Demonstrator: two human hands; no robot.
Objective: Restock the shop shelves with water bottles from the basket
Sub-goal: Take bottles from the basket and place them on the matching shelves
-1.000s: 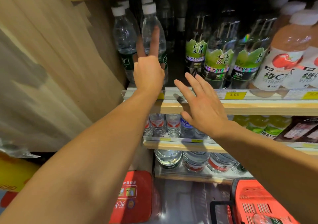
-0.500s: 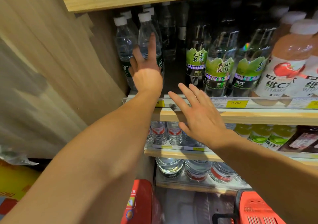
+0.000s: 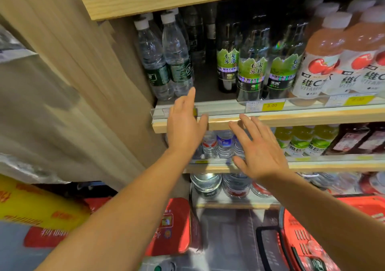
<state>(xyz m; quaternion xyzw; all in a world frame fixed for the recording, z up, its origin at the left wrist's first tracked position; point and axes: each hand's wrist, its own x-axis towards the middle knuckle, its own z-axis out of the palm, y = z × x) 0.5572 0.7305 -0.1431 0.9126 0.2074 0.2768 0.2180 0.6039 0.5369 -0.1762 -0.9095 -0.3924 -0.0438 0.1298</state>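
Shop aisle, wooden shelves [image 3: 291, 118] stacked w/ drinks, pale wood side panel on the left. Nearest the camera: red basket [image 3: 302, 239] bottom right on the floor, black handle up, one bottle just visible inside; another bottle cap peeks in at the bottom edge, can't tell more. Red and yellow packs lie bottom left. Moving up: right hand [image 3: 258, 152] hovers in front of the middle shelf, fingers spread and straight, holding nothing, prob. free to go for the basket. Left hand [image 3: 185, 124] sits at the lip of the upper shelf, fingers relaxed and straight, forefinger tip right by the base of the water bottles [image 3: 166, 58], gripping nothing. Those two clear bottles w/ green labels stand upright, tucked hard into the left corner against the panel, more caps behind them, so the row fills front to back. Just right of them, a bare dark gap, then soda water bottles [image 3: 250, 70] and pink vitamin drinks [image 3: 320, 62] further right. Looks like that gap is where the next bottle goes.
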